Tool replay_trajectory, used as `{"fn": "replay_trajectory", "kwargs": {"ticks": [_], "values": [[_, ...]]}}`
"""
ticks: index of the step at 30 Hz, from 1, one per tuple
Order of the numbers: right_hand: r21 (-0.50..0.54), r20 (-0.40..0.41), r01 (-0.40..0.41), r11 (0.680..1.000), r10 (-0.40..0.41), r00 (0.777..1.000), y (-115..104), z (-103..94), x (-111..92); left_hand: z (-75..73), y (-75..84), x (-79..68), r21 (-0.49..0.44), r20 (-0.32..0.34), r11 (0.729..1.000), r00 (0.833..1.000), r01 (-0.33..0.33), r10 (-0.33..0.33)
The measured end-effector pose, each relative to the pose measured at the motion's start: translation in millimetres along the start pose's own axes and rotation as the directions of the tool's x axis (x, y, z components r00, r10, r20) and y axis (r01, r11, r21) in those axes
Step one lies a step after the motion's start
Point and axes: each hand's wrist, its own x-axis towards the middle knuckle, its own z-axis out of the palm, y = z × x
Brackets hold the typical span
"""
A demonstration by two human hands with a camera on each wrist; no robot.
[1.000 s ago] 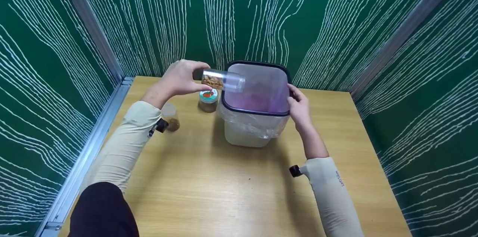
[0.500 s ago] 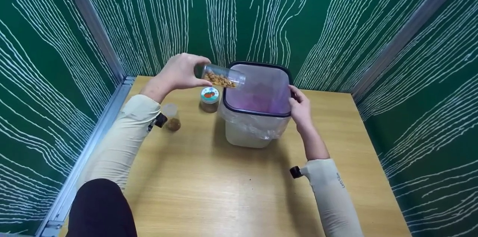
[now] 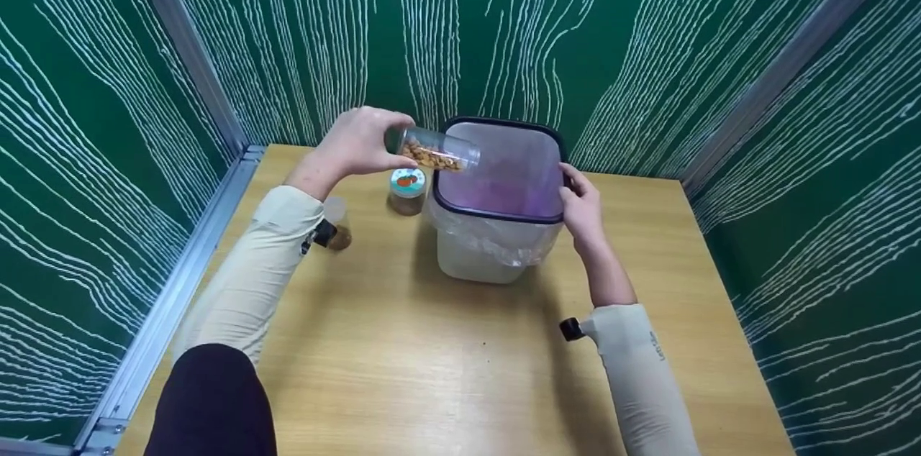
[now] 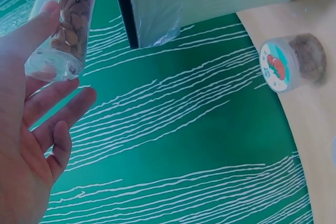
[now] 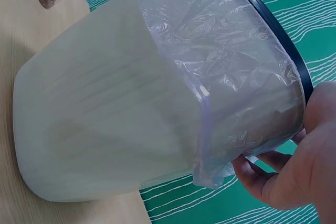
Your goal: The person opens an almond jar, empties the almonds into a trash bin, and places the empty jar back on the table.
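My left hand [image 3: 360, 143] grips the base end of a clear jar [image 3: 440, 150] of brown nuts, thumb and fingers on its sides. The jar lies nearly on its side, its mouth end over the bin's left rim. In the left wrist view the nuts [image 4: 72, 22] lie along one side of the jar. My right hand [image 3: 581, 206] grips the right rim of a whitish bin [image 3: 475, 262] with a dark rim band. A clear plastic bag [image 5: 220, 40] lines the bin and folds down over its outside. The bin's inside looks purple; its bottom is hidden.
A lidded jar [image 3: 408, 191] with a red picture on its lid stands just left of the bin. Farther left, a clear jar [image 3: 338, 229] with brown contents is partly hidden by the left wrist camera. Green walls with white lines close off the wooden table [image 3: 432, 348].
The nuts have spread from the jar's base end toward its mouth, and the mouth end now tips slightly lower. My right hand keeps its grip on the bin's rim.
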Motion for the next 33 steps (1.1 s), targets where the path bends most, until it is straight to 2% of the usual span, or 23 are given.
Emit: {"fn": "replay_trajectory", "kwargs": {"ticks": [8, 14, 26, 33], "values": [[-0.007, 0.002, 0.006, 1.000, -0.006, 1.000, 2, 0.8, -4, 5.6, -1.9, -0.5, -0.009, -0.020, 1.000, 1.000, 0.017, -0.017], [0.003, -0.014, 0.002, 1.000, -0.002, 1.000, 1, -2.3, -4, 6.2, 5.1, 2.0, -0.027, -0.023, 1.000, 1.000, 0.006, -0.007], [-0.009, 0.001, -0.006, 1.000, 0.006, 1.000, 1, -4.2, -7, 6.7, 11.2, 8.9, 0.001, -0.024, 1.000, 1.000, -0.011, 0.011], [-0.025, 0.024, 0.032, 0.999, -0.031, 0.999, -2, -5.2, -3, 6.7, 13.8, 12.4, 0.003, -0.009, 1.000, 1.000, 0.010, -0.010]]}}
